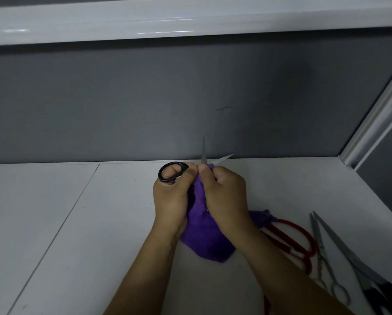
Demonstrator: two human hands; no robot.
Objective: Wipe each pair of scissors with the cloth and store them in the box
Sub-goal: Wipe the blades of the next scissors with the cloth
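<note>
A white table point(76, 223) is carrying everything, and a thin seam point(54, 235) is running slantwise across its left part toward the near edge. A purple cloth point(204, 242) is resting its lower folds on the middle of the table, while its upper part is standing bunched off the surface. To the right, red scissors point(283, 242) are lying flat, with a corner of the cloth reaching their handles. Just right of them, thin steel scissors point(320, 246) are lying with their tips pointing away and their ring handles toward the near edge. Big shears point(349, 258) are lying beside these, their blades crossing close to the thin tips and their dark handles running out of view at the lower right.
</note>
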